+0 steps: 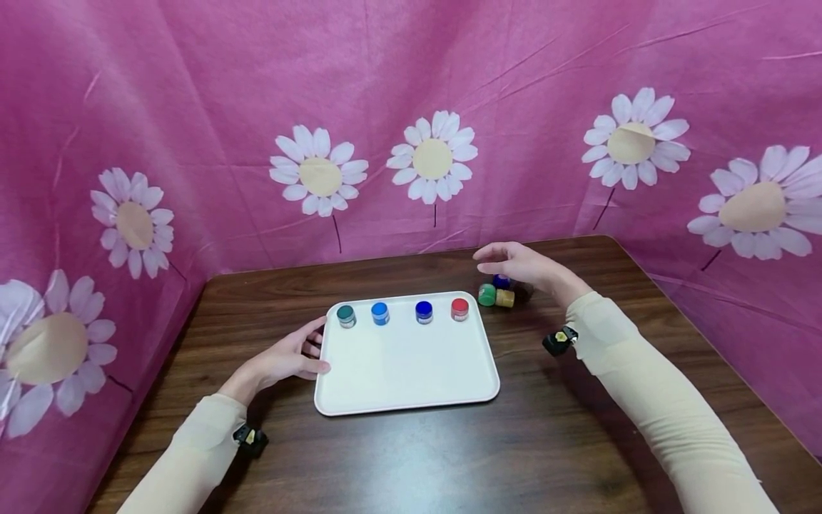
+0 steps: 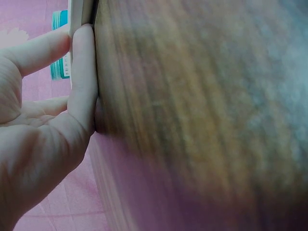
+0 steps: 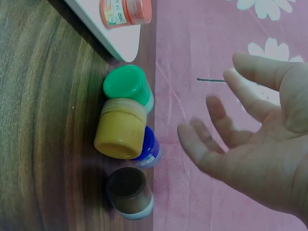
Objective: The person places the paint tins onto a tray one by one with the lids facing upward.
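My left hand [image 1: 292, 357] rests at the left edge of a white tray [image 1: 404, 371], fingers spread and touching its rim. In the left wrist view, one finger [image 2: 83, 67] lies along the tray's side, down by the tabletop. My right hand [image 3: 260, 120] is above a cluster of small paint jars, its fingers loosely bent around nothing. Beneath it are a green jar [image 3: 126, 84], a yellow jar [image 3: 120, 130], a dark blue jar [image 3: 150, 148] and a brown jar [image 3: 130, 192]; the hand partly covers the cluster in the head view.
Along the tray's far side stand a teal jar [image 1: 346, 316], a light blue jar [image 1: 380, 313], a dark blue jar [image 1: 424, 312] and a red jar [image 1: 459, 309]. The wooden table [image 1: 411, 464] meets a pink flowered curtain [image 1: 379, 86] at the back and both sides.
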The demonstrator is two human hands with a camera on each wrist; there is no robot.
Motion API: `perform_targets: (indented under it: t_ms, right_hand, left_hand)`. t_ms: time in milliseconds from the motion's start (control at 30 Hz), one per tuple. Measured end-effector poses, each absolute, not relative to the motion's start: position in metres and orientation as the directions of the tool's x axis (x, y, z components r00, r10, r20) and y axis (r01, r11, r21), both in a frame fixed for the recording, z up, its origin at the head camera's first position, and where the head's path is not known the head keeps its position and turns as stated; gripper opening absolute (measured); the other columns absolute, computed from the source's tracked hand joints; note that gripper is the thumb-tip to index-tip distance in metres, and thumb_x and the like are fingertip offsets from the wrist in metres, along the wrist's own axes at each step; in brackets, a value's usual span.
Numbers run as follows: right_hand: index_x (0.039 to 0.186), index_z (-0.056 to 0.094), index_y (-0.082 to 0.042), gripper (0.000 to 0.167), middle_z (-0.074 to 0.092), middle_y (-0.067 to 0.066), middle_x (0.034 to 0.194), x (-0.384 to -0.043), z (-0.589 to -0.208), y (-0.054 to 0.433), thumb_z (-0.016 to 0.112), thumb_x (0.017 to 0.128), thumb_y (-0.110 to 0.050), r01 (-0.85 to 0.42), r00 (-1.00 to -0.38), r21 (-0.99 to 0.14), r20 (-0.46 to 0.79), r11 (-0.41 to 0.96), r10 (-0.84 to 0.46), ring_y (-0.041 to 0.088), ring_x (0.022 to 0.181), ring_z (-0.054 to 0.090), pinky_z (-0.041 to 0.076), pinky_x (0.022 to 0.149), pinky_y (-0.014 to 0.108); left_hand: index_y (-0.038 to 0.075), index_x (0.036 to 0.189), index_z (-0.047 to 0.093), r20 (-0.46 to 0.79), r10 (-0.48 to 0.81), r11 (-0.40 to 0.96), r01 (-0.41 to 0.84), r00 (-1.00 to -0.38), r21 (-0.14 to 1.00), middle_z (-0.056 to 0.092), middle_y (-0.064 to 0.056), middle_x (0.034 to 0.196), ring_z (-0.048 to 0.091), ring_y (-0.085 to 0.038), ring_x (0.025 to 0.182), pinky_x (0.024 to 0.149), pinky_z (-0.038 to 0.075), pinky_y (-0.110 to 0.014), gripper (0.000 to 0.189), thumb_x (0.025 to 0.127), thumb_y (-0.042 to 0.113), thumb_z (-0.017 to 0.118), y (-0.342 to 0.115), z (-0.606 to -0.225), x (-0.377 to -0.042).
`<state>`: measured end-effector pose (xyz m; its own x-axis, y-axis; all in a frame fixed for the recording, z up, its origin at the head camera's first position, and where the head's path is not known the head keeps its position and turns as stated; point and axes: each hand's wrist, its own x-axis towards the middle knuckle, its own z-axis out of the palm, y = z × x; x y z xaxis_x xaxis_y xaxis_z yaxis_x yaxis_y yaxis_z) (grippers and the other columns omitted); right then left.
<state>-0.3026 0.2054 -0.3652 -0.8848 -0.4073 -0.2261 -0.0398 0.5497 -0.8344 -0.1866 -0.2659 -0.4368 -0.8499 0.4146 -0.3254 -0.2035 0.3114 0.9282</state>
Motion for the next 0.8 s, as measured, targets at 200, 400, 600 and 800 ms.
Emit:
perform_targets:
  t_ms: [200,400,600,800]
  right_hand:
    - [0.141,0.052,-0.008,0.046,0.043,0.022,0.15,-0.308,-0.374,0.209,0.065,0.101,-0.028,0.003,-0.909,-0.84,-0.228,0.542,-0.349,0.041,0.137,0.039,0.029,0.115,0.061]
    - [0.146,0.046,-0.005,0.052,0.032,0.026,0.155,-0.31,-0.384,0.212,0.063,0.101,-0.027,0.05,-0.9,-0.832,-0.278,0.553,-0.336,0.044,0.141,0.031,0.023,0.117,0.063]
    - [0.146,0.044,0.0,0.055,0.031,0.028,0.153,-0.311,-0.395,0.213,0.065,0.1,-0.024,0.031,-0.891,-0.815,-0.285,0.579,-0.354,0.042,0.138,0.033,0.034,0.113,0.058]
    - [0.143,0.049,0.002,0.051,0.049,0.024,0.135,-0.315,-0.408,0.213,0.066,0.099,-0.02,-0.018,-0.89,-0.781,-0.273,0.624,-0.366,0.035,0.121,0.045,0.039,0.104,0.046]
  left_hand:
    - [0.007,0.163,0.009,-0.332,0.412,0.312,-0.211,-0.849,0.926,0.031,-0.023,0.132,0.046,-0.031,0.11,0.084,0.059,-0.045,0.101,0.087,-0.004,0.075,-0.265,-0.439,-0.186]
    - [0.006,0.162,0.011,-0.329,0.409,0.304,-0.213,-0.851,0.929,0.031,-0.023,0.131,0.045,-0.03,0.108,0.083,0.059,-0.045,0.1,0.086,-0.007,0.075,-0.266,-0.443,-0.186]
    - [0.006,0.162,0.012,-0.317,0.403,0.305,-0.201,-0.859,0.931,0.031,-0.023,0.131,0.044,-0.03,0.108,0.082,0.06,-0.045,0.101,0.085,-0.007,0.075,-0.267,-0.444,-0.188]
    - [0.006,0.162,0.011,-0.316,0.404,0.308,-0.197,-0.858,0.931,0.031,-0.024,0.131,0.044,-0.03,0.108,0.082,0.06,-0.045,0.101,0.085,-0.006,0.076,-0.266,-0.442,-0.188]
